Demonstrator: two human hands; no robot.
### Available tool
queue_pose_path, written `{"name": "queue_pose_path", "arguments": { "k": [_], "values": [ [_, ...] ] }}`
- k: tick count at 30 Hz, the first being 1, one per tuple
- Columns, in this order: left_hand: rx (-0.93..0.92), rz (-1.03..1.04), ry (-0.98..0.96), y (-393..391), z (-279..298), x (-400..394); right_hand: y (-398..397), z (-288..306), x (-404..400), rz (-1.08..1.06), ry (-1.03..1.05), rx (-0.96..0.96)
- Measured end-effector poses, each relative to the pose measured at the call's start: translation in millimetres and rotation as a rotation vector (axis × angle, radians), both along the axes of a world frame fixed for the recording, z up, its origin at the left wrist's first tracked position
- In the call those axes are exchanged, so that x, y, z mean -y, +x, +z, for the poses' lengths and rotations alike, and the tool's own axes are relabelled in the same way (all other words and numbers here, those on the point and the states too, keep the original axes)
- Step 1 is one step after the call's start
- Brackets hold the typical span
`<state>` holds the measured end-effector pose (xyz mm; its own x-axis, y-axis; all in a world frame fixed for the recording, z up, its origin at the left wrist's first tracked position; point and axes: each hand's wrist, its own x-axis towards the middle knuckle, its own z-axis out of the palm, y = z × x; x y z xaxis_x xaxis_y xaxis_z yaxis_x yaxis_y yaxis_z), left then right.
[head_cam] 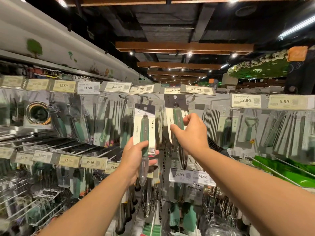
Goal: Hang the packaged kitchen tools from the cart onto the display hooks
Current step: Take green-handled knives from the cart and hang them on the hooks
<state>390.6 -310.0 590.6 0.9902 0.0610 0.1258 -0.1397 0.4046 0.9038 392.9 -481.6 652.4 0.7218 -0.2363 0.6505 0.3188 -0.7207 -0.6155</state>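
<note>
Scene: a shop aisle of kitchen tools, both bare arms raised toward a wall of display hooks [191, 99] under a row of price tags [140, 89].
Left hand [134, 160]: fingers closed around the lower half of a carded green-handled tool [144, 132] — thumb across the front of the green grip, the clear-covered metal tip poking out below the palm.
Left package: upright, held just in front of the display, its hang hole near the top of the card below the 7.99 tag; whether it touches a hook cannot be told.
Right hand [190, 133]: thumb and fingers pinched on the green handle of a second carded tool [177, 120], its dark metal end hanging below the wrist.
Right package: high on the display beneath the 10.5 tag [173, 90] — the card's top sits at hook level, but the blur hides whether the hole is on the hook.
Surroundings: similar green-handled tools [248, 128] hang on either side, with lower rows of price tags [191, 175] and more goods beneath.
Cart: out of view.
</note>
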Motion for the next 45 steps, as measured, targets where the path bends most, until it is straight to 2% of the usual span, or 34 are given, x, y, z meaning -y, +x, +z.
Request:
{"name": "queue_pose_path", "arguments": {
  "k": [9,14,18,24,28,30,34,38,45],
  "values": [
    [0.046,-0.020,0.054,7.2,-1.9,-7.7,32.9,3.0,-4.8,-0.038,-0.036,-0.126],
    [0.072,-0.043,0.014,18.0,-1.0,-9.3,65.9,8.4,2.5,0.050,0.135,-0.292],
    [0.096,-0.056,0.017,29.5,-0.2,-12.1,84.3,8.9,11.9,0.059,0.209,-0.341],
    [0.075,-0.033,0.069,40.6,-2.9,-12.0,82.7,2.1,14.0,0.080,0.134,-0.335],
    [0.090,0.012,0.165,37.3,-5.8,-1.4,61.0,-5.1,4.4,0.031,-0.051,-0.149],
    [0.102,0.009,0.190,31.9,-2.7,4.1,42.7,-6.2,-6.1,0.145,-0.054,-0.063],
    [0.144,0.015,0.271,21.7,3.3,16.3,15.8,-13.3,-19.9,0.334,-0.044,-0.048],
    [0.189,-0.019,0.352,11.9,3.8,26.4,5.7,-17.8,-18.4,0.307,-0.034,-0.051],
    [0.228,0.051,0.682,3.2,6.3,14.4,-5.0,-13.7,2.3,0.221,-0.022,-0.047]
  ]
}}
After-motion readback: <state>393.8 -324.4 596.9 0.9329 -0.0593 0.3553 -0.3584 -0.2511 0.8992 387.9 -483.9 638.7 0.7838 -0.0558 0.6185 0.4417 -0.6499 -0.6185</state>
